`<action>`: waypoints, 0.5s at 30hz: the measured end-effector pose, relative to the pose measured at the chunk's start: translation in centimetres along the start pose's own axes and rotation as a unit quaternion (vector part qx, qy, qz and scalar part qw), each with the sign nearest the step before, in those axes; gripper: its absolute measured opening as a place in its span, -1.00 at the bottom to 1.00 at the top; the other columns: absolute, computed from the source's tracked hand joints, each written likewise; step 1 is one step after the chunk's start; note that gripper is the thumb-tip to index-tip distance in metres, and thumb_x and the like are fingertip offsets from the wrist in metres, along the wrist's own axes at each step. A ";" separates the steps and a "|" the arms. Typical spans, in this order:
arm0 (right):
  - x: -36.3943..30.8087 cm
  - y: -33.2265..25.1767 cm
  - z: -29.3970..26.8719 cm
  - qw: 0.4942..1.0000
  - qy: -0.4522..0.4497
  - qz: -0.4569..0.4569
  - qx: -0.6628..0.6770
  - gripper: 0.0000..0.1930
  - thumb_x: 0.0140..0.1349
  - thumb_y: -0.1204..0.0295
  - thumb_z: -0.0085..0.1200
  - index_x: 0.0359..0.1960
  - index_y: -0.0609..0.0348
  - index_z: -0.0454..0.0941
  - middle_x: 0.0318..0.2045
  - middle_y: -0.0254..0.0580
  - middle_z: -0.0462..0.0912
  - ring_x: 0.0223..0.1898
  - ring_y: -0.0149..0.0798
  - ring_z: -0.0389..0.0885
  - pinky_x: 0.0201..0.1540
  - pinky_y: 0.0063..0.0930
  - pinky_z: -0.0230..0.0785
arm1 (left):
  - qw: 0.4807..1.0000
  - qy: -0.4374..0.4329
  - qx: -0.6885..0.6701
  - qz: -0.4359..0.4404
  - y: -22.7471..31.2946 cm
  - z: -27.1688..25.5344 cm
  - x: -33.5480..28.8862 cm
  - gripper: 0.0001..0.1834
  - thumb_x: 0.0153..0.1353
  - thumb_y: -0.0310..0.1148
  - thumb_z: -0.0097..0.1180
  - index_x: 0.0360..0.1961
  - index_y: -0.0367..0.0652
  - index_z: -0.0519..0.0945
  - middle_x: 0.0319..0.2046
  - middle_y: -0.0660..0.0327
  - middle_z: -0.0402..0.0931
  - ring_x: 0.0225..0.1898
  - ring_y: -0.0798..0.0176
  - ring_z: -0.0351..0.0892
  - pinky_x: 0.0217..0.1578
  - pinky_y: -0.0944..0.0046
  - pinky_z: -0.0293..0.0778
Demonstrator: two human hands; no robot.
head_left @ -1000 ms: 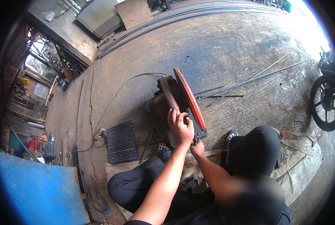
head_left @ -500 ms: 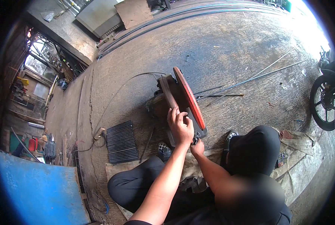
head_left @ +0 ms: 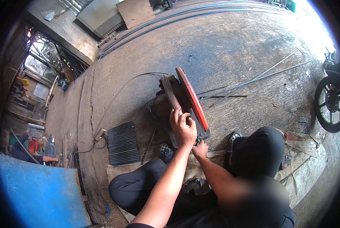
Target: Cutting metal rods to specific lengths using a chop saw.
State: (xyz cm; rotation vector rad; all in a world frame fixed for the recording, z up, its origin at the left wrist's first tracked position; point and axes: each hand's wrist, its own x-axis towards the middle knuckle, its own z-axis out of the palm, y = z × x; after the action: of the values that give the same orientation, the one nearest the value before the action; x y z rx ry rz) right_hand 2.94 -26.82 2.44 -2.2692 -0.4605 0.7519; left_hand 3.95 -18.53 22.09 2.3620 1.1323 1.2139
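Note:
In front of me on the floor stands a chop saw with a red blade guard (head_left: 192,99) and a long brownish handle (head_left: 171,97). My left hand (head_left: 184,128) is closed around the near end of that handle. Lower and to the right, my right hand (head_left: 200,149) grips a small dark metal part (head_left: 198,140) at the near end of the saw's base; its fingers partly cover it. A stack of dark metal rods (head_left: 123,143) lies on the floor left of the saw.
Thin rods (head_left: 265,78) lie right of the saw, and long bars (head_left: 154,28) cross the far floor. A cable (head_left: 114,100) curves leftward. A blue panel (head_left: 40,190) stands at lower left, a motorcycle wheel (head_left: 328,104) at right. Another person's arm (head_left: 50,159) shows beyond the panel.
At the left, another person's arm and dark sleeve have come into view, reaching toward a bundle of rods. My right hand has shifted very slightly; my left hand stays on the handle.

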 end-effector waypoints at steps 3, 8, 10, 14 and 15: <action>-0.7 -0.7 -0.1 0.999 0.027 -0.035 0.018 -0.34 -0.03 0.17 0.23 0.06 0.39 0.40 -0.04 0.29 0.52 0.02 0.24 0.49 0.10 -0.02 0.34 | 1.000 -0.001 0.000 0.004 -0.1 -0.1 -0.1 -0.82 0.01 -0.50 0.10 -0.30 -0.23 0.57 0.12 -0.05 0.37 0.26 -0.22 0.21 0.28 -0.09 0.14; -0.3 -1.6 -1.0 0.998 -0.043 0.023 0.045 -0.39 0.02 0.17 0.21 0.01 0.41 0.41 -0.04 0.32 0.50 0.04 0.25 0.46 0.09 -0.02 0.33 | 1.000 -0.004 0.001 -0.004 -0.2 -0.2 -0.1 -0.82 0.02 -0.50 0.10 -0.29 -0.24 0.57 0.12 -0.06 0.37 0.27 -0.21 0.20 0.27 -0.09 0.14; -0.5 -1.8 -0.7 0.998 -0.023 0.026 0.048 -0.45 0.03 0.20 0.21 -0.05 0.40 0.43 -0.06 0.33 0.51 0.02 0.25 0.48 0.07 -0.03 0.35 | 1.000 -0.005 0.001 -0.005 -0.3 -0.4 -0.1 -0.82 0.02 -0.50 0.10 -0.29 -0.25 0.57 0.12 -0.06 0.37 0.27 -0.21 0.20 0.27 -0.10 0.14; 0.1 0.6 1.2 0.990 0.119 -0.080 -0.010 -0.50 0.00 0.24 0.24 -0.10 0.37 0.45 -0.11 0.31 0.52 -0.03 0.24 0.52 0.04 -0.05 0.38 | 1.000 0.006 -0.014 -0.003 0.2 0.1 0.1 -0.87 0.02 -0.52 0.09 -0.35 -0.24 0.58 0.12 -0.03 0.38 0.27 -0.18 0.20 0.27 -0.08 0.13; 0.2 0.6 1.3 0.995 0.084 -0.059 -0.021 -0.48 -0.01 0.19 0.25 -0.10 0.35 0.46 -0.12 0.27 0.55 -0.04 0.22 0.54 0.04 -0.06 0.39 | 1.000 0.007 -0.011 -0.003 0.0 0.0 0.0 -0.87 0.02 -0.52 0.09 -0.35 -0.24 0.58 0.12 -0.03 0.38 0.27 -0.18 0.20 0.27 -0.08 0.13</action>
State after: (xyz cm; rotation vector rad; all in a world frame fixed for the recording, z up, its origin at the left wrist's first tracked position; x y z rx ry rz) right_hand 2.33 -26.51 1.20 -2.2995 -0.5287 0.4926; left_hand 3.94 -18.50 22.09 2.3351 1.1241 1.2364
